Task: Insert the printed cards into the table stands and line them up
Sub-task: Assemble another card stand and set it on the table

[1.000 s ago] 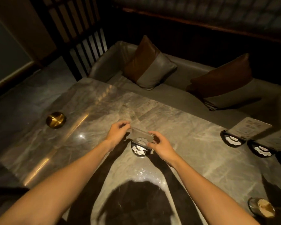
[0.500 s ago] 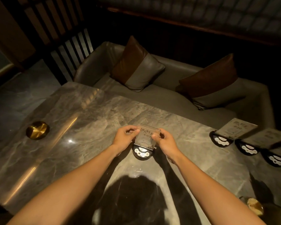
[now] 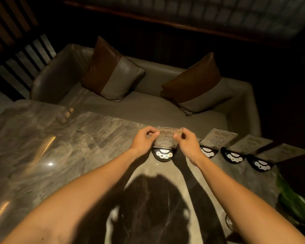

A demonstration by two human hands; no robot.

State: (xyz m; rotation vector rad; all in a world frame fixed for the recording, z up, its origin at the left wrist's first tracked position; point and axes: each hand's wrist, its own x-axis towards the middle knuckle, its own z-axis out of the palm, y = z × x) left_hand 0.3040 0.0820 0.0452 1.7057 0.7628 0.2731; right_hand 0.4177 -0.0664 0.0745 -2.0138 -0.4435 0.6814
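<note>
A clear printed card (image 3: 166,140) with dark characters stands upright in a round black table stand (image 3: 162,154) near the far edge of the marble table (image 3: 60,155). My left hand (image 3: 143,140) pinches the card's left edge. My right hand (image 3: 187,143) pinches its right edge. To the right, three more black stands (image 3: 208,152), (image 3: 233,157), (image 3: 260,165) sit in a row, each holding a tilted card (image 3: 218,138).
A grey sofa (image 3: 139,106) with two brown-and-grey cushions runs behind the table. Green leaves (image 3: 296,203) and a glass rim (image 3: 229,222) sit at the table's right front corner. My shadow falls on the table in front of me.
The card has gone from lying flat above the stand to standing upright in it. The stand with my hands now sits closer to the row of three on the right.
</note>
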